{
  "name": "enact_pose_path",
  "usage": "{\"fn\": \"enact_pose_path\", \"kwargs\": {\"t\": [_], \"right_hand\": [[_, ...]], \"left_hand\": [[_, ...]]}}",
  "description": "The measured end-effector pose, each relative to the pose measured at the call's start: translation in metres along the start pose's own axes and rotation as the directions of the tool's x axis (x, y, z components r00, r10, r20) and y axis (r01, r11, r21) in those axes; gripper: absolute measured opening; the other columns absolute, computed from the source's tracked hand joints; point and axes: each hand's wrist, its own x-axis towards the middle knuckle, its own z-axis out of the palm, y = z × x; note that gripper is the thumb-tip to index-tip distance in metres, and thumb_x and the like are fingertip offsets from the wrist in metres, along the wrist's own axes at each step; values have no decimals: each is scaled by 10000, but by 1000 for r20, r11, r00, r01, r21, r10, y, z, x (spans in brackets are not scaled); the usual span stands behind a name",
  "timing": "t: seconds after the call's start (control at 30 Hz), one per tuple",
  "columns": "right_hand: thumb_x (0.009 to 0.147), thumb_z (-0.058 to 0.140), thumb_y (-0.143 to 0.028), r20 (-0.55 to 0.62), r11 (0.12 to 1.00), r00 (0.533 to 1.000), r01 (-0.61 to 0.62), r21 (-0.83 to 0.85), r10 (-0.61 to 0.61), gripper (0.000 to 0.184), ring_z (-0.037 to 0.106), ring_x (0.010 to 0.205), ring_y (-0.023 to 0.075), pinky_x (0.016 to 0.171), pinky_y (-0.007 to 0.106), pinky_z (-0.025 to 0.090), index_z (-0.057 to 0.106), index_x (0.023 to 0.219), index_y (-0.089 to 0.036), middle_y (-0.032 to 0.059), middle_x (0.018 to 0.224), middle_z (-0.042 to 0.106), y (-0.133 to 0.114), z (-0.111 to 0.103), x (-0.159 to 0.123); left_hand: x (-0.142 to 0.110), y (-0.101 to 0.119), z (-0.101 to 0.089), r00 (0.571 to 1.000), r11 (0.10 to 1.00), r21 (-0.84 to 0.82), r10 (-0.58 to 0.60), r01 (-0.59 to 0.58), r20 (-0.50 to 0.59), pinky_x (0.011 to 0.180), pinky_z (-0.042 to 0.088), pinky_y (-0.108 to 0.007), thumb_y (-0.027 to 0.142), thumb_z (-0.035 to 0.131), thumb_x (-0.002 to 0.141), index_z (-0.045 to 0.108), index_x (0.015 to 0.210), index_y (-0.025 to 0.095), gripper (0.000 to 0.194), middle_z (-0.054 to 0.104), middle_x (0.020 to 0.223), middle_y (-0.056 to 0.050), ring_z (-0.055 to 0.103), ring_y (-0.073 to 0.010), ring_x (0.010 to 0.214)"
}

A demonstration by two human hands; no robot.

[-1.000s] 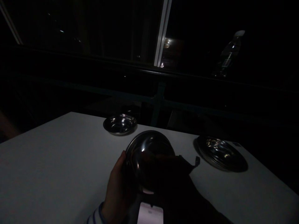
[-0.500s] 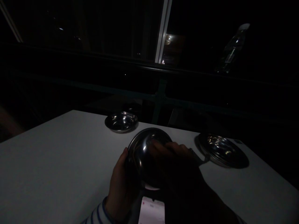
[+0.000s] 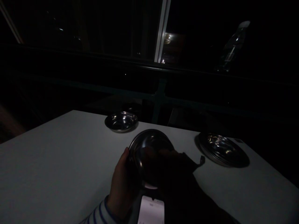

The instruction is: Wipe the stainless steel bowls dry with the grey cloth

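Observation:
A shiny steel bowl (image 3: 149, 138) is tilted up in front of me over the white table. My left hand (image 3: 121, 183), below a striped sleeve, grips its left edge with the thumb along the rim. Deep in shadow, my right hand (image 3: 167, 166) presses across the bowl's surface. From that hand a dark, thin cloth-like piece (image 3: 192, 163) sticks out to the right, ending in a small loop or tag. How the right fingers close on it is mostly hidden by the dark. Below the bowl glows a phone screen (image 3: 151, 210).
On the white table (image 3: 58, 161), another steel bowl (image 3: 121, 122) stands near the far edge. A stack of steel bowls (image 3: 223, 149) sits to the right. Beyond the table are a dark railing (image 3: 160, 90) and a clear bottle (image 3: 233, 46). A blurred limb (image 3: 10, 119) shows at the left edge.
My right hand has slid a little left and down across the bowl, and the cloth-like piece's end has moved left, away from the stack. The left hand keeps its grip.

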Motion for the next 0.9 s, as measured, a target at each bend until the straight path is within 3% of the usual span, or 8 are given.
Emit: {"fn": "enact_pose_path", "kwargs": {"t": [0.07,0.23,0.4,0.57,0.73,0.9], "right_hand": [[892,398,-186,5,999,1000,22,25,-22,296,510,914,219,759,395,341,588,1118,-208,-16,1098,652,-2,-1,0],[863,514,-263,75,994,991,-110,22,108,235,490,739,173,590,333,293,581,1081,-204,4,1071,651,6,-5,6],[869,477,-228,57,999,998,13,34,-15,301,497,914,199,750,374,336,549,1161,-220,-4,1184,601,4,-7,3],[832,555,-273,75,991,989,-131,18,129,248,473,721,173,565,323,296,599,1061,-188,-12,1035,664,12,-4,5],[854,492,-222,45,999,999,18,36,-20,314,503,853,193,680,345,349,555,1160,-251,-11,1126,628,2,2,2],[850,521,-292,73,991,990,-125,55,121,245,495,741,174,580,313,316,593,1071,-214,14,1076,652,8,0,4]], "left_hand": [[0,0,-1,1000,1000,10,4,-4,-9,633,511,-320,320,581,775,686,813,134,217,697,693,-49,640,-187,601],[0,1,2,999,999,3,33,-33,-14,604,508,-294,304,623,739,673,771,130,183,684,668,-30,626,-163,568],[0,0,3,999,999,21,37,-37,-14,610,518,-299,307,609,750,679,803,124,203,699,712,-54,646,-182,615],[1,-1,1,998,998,24,62,-61,-21,599,517,-289,311,603,754,672,771,121,203,686,683,-44,630,-163,584],[2,0,2,998,998,36,49,-48,-26,615,523,-313,312,606,747,675,849,121,227,698,748,-65,651,-198,652],[1,-1,2,998,998,33,54,-53,-35,567,514,-288,299,590,759,678,810,115,210,688,688,-52,631,-173,573]]}}
